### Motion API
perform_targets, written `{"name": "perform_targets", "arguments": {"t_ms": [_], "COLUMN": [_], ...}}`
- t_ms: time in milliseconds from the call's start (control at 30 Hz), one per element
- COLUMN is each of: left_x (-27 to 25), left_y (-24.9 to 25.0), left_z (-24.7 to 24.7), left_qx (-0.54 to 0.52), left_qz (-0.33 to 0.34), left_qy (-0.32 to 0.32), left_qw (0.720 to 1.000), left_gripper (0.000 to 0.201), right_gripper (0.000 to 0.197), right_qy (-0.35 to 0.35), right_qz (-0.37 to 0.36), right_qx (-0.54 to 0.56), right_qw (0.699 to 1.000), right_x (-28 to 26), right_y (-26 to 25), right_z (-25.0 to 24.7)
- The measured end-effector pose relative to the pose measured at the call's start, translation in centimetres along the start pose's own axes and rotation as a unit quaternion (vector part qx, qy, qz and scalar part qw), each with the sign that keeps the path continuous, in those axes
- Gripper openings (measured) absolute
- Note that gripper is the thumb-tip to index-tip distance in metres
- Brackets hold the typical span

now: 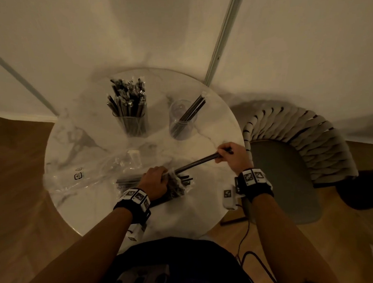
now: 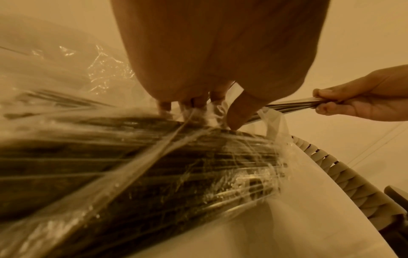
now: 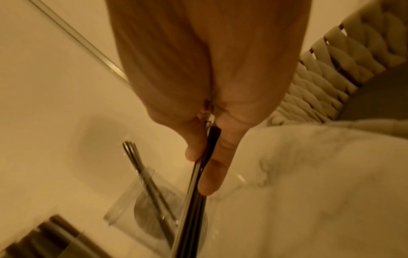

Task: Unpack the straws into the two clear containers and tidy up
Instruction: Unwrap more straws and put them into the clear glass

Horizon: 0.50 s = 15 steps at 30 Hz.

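Straws (image 1: 196, 162) pinched in the right hand (image 1: 231, 155), half out of the pack (image 1: 174, 185) near the table (image 1: 205, 213) edge; left hand (image 1: 155, 181) clamps its wrapper. Containers (image 1: 182, 120) stand far.

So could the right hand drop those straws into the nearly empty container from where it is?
Probably yes. The right hand holds a few straws, and the nearly empty container stands just beyond it with its mouth open and nothing between them.
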<state>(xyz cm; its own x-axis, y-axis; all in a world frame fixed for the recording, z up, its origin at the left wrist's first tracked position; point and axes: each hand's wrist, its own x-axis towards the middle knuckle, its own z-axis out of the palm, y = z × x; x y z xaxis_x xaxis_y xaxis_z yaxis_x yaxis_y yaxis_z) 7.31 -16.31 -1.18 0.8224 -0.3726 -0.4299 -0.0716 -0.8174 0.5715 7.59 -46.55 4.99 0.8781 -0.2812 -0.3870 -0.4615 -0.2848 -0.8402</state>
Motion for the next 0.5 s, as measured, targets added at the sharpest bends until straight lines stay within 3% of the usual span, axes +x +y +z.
{"name": "perform_targets", "arguments": {"t_ms": [200,367,433,500], "left_x": [0.1,0.9,1.7,2.4], "left_y": [0.2,2.4,3.8,5.4], "left_z": [-0.5,-1.1,-1.7,-2.7], "left_qx": [-0.067,-0.171,-0.269,-0.445], "left_qz": [-0.019,0.013,-0.005,-0.046], "left_qy": [0.001,0.093,0.118,0.101], "left_qw": [0.998,0.981,0.956,0.888], "left_gripper": [0.073,0.053,0.041,0.034], "right_gripper": [0.008,0.014,0.012,0.006], "right_qy": [0.053,0.072,0.070,0.064], "right_qz": [-0.024,-0.076,-0.097,-0.114], "right_qx": [-0.019,-0.019,-0.013,0.001], "right_qw": [0.998,0.994,0.993,0.991], "right_x": [0.1,-0.6,-0.9,-1.3], "right_y": [-2.9,-6.2,-7.6,-8.7], "right_z": [-5.6,-7.2,-6.4,-5.1]}}
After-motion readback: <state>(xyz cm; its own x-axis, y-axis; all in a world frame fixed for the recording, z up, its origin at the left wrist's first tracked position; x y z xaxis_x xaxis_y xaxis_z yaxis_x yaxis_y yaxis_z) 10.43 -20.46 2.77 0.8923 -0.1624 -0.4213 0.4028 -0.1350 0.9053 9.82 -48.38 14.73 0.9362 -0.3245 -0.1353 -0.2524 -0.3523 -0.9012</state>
